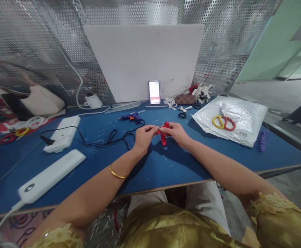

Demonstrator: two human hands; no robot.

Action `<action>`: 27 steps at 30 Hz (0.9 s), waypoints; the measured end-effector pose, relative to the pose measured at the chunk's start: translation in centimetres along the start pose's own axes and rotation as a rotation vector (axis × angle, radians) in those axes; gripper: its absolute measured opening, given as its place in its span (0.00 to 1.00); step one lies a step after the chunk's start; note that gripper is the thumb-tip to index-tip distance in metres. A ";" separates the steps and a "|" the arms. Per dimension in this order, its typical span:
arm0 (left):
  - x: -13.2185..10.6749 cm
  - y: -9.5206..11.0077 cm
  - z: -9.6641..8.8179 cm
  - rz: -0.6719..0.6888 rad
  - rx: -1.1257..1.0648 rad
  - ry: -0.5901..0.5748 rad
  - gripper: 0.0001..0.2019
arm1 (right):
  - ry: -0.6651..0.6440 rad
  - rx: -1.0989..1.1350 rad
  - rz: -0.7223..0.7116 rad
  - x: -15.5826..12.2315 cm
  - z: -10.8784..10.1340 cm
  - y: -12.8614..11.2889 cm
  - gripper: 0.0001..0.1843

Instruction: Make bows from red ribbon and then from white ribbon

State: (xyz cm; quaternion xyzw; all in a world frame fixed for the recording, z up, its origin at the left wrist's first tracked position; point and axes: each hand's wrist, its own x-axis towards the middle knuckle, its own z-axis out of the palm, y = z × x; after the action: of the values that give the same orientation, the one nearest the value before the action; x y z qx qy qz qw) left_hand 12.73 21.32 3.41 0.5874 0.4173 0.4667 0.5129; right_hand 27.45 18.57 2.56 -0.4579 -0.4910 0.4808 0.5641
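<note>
My left hand (143,136) and my right hand (176,133) meet over the middle of the blue table (165,165). Both pinch a small piece of red ribbon (163,133) between fingertips; its tail hangs down between the hands. A gold bangle (117,173) sits on my left forearm. Just beyond the hands lies a blue glue gun (131,117) with a black cord (109,139) looping toward my left hand.
Scissors with yellow and red handles (224,122) lie on a white plastic bag (233,119) at right. Two white power banks (62,132) (49,177) lie at left. A white board (145,58) leans on perforated metal behind. Ribbon scraps, a brown pouch (185,99) and a black ring (182,115) sit at the back.
</note>
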 end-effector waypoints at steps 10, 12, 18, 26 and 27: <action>0.6 -0.6 0.0 0.029 0.034 -0.005 0.10 | -0.096 -0.029 0.053 -0.5 0.1 -0.4 0.10; 0.6 -0.7 0.1 0.003 0.020 -0.016 0.11 | -0.110 -0.004 0.083 -0.6 0.2 -0.6 0.10; 0.6 -0.4 -0.3 -0.134 -0.130 -0.109 0.21 | 0.018 0.014 0.061 -0.3 0.1 -0.3 0.13; 0.7 -0.4 -0.4 -0.089 -0.073 -0.025 0.14 | 0.051 0.023 0.061 -0.2 0.1 -0.6 0.19; 0.8 -0.5 -0.4 -0.088 -0.074 -0.021 0.14 | 0.072 0.030 0.051 -0.2 0.0 -0.6 0.19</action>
State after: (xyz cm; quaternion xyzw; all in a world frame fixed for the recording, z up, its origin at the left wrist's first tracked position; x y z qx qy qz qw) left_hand 12.53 22.23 3.07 0.5539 0.4196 0.4527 0.5587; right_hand 27.46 18.27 3.14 -0.4785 -0.4513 0.4856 0.5759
